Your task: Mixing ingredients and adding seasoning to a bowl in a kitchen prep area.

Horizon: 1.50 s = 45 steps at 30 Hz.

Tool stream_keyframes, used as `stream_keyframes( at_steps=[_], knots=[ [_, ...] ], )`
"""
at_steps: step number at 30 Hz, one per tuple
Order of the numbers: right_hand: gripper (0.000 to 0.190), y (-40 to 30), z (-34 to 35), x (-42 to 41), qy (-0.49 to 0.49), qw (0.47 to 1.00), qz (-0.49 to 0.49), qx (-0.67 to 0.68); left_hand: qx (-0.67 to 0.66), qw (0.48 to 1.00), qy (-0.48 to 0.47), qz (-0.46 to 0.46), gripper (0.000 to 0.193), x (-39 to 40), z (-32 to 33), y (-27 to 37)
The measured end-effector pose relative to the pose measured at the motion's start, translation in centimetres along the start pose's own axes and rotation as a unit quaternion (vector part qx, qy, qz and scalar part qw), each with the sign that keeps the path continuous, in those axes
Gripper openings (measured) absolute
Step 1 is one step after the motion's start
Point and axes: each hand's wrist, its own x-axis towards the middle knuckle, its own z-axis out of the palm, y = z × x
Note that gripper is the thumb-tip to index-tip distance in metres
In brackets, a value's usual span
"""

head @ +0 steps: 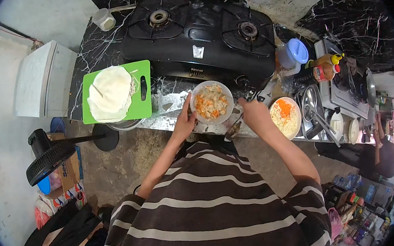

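Observation:
A white bowl (231,109) of chopped filling with orange pieces is at the counter's front edge, below the stove. My left hand (184,122) holds its left side, thumb by the rim. My right hand (257,116) is just right of the bowl with fingers curled; whether something is in them is hidden. Below it, a dark, narrow object (234,130) lies at the edge, too unclear to name. Right of that hand stands a second bowl (299,121) with pale shreds and grated orange food. Round pale wrappers (109,92) are stacked on a green cutting board (148,108) at left.
Behind the bowls stands a black Rinnai two-burner stove (195,56). Sauce bottles (323,72), a blue-lidded container (297,52) and a metal tray with tongs (310,107) are at right. A black fan (51,156) stands left. Other people are at lower left and far right.

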Motion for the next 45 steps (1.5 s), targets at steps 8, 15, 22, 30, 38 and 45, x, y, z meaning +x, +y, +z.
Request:
stream_keyframes(
  at_steps=[8,15,22,30,38,45],
  knots=[
    [0.03,1.7,5.0,0.9,0.019,0.998,0.008,0.053,-0.062,0.986,-0.05,-0.148,0.053,-0.3,0.3,-0.7],
    [0.021,2.0,2.7,-0.4,0.016,0.978,0.0,0.207,-0.105,0.985,-0.032,-0.132,0.049,-0.6,1.1,-2.3],
    [0.019,1.1,3.2,1.3,0.026,0.979,0.021,0.199,-0.065,0.987,-0.036,-0.143,0.039,-0.6,1.1,-2.6],
    [0.018,1.7,5.3,-0.1,0.016,0.989,0.016,0.145,-0.054,0.985,-0.037,-0.161,0.041,-0.7,1.5,-1.2],
    [0.016,0.9,2.5,0.4,0.039,0.979,0.016,0.2,-0.079,0.984,-0.035,-0.153,0.043,-0.9,1.3,-1.1],
    [0.02,1.0,2.6,1.3,0.007,0.983,0.033,0.182,-0.086,0.983,-0.046,-0.155,0.04,-0.7,1.2,-1.3]
  ],
)
